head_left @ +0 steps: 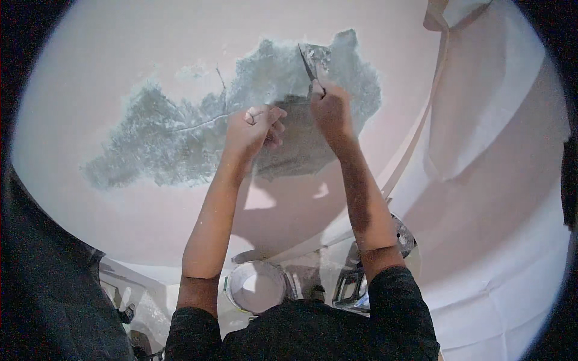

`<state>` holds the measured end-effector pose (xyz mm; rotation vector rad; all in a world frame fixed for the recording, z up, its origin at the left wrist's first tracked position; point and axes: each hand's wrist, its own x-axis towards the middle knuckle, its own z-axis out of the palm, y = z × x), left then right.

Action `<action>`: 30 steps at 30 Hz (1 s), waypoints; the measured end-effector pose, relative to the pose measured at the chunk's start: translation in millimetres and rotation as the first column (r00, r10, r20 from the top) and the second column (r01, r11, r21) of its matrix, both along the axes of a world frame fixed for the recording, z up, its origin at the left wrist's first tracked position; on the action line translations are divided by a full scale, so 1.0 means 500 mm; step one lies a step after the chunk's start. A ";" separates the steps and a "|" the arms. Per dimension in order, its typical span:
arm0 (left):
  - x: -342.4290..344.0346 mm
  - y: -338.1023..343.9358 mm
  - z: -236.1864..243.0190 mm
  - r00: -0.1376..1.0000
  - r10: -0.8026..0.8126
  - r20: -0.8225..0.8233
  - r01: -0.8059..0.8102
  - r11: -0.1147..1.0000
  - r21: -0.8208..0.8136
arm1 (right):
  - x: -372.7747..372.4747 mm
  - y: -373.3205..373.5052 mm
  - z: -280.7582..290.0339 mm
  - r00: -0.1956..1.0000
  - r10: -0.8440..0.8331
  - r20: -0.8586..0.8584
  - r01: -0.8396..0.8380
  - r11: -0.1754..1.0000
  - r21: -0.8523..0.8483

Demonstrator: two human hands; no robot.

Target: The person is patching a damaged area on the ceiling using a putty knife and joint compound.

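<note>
My right hand (pixel 330 111) is closed round the handle of a scraper (pixel 313 59), whose smeared metal blade lies at the upper right of a rough grey patch (pixel 156 132) on a pale pink wall (pixel 132 42). My left hand (pixel 257 126) is at the middle of the patch, its pale-dusted fingers loosely bent and apart, with nothing visible in them. A thin crack runs across the patch to the left of it. Shadows fall below both hands.
A white bucket (pixel 256 283) stands below me, beside dark tools or gear (pixel 348 283) partly hidden by my right arm. Creased pale sheeting (pixel 475 132) hangs along the right. A dark area fills the lower left.
</note>
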<state>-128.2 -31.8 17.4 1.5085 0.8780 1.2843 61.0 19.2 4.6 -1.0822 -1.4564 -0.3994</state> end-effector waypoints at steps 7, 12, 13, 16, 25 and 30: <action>0.116 -0.038 -0.019 0.980 -0.052 0.193 0.051 0.999 0.011 | 0.034 0.044 0.049 0.994 -0.098 -0.041 0.098 0.995 -0.006; 0.116 -0.070 -0.129 0.904 0.062 0.424 -0.069 0.998 0.001 | 0.051 -0.067 -0.034 0.982 0.188 0.005 -0.188 0.982 -0.020; 0.127 -0.069 -0.155 0.896 0.069 0.438 -0.081 0.997 0.009 | 0.051 -0.116 -0.052 0.979 0.201 -0.035 -0.204 0.968 -0.145; 0.172 -0.069 -0.217 0.868 0.130 0.479 -0.083 0.990 -0.118 | 0.062 -0.211 -0.131 0.926 0.284 -0.248 -0.356 0.874 -0.330; 0.232 -0.071 -0.286 0.972 0.192 0.137 -0.207 0.973 0.104 | 0.084 -0.172 -0.327 0.908 0.310 -0.281 -0.404 0.822 -0.402; 0.230 -0.073 -0.283 0.958 0.264 0.114 -0.265 0.964 -0.012 | 0.062 -0.183 -0.327 0.913 0.282 -0.295 -0.401 0.753 -0.522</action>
